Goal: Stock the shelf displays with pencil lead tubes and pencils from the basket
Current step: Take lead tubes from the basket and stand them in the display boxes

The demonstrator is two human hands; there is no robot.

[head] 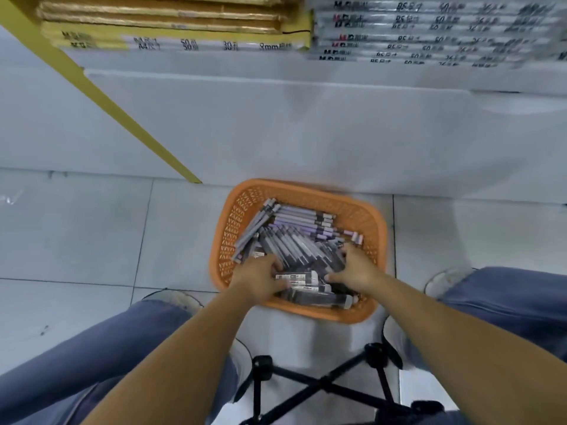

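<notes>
Orange plastic lattice basket [306, 187]: lilac pencils [300, 216] at 12 o'clock, dark lead tubes [319, 299] at 6. Left hand [257, 280], right hand [357, 268] inside; grips unclear.

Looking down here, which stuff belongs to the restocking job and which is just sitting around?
Job: orange basket, pencil and lead packs inside it, left hand and right hand reaching among them.
Just around: stacked yellow packs, stacked clear packs, black stool frame.
</notes>
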